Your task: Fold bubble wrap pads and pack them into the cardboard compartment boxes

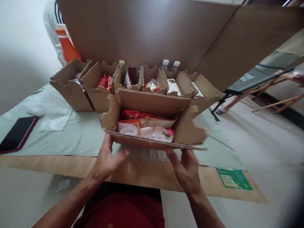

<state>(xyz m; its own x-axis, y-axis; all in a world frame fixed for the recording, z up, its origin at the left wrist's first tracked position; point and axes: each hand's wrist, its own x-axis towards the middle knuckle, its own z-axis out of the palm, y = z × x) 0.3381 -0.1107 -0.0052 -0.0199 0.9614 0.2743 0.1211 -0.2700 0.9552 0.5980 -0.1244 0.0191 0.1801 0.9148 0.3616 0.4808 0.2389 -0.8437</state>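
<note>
An open cardboard box (152, 100) is between my hands, tilted so that its inside faces me. Several red, orange and white-pink snack packets (152, 128) lie in it. My left hand (108, 160) grips the box's near left corner, thumb along the front and the other fingers hidden behind and under it. At the near right part, my right hand (186, 167) holds it from below, fingertips partly out of sight. Just behind stands a row of cardboard bins (102, 98) with packets inside, one of them a red packet (103, 81).
A phone (17, 134) and bubble wrap (55, 110) lie left on the green cloth (85, 136). A green packet (234, 178) rests at the table's front right. A large cardboard panel (152, 31) rises behind the bins, with bottles (176, 65) before it. A person's foot (220, 110) shows at right.
</note>
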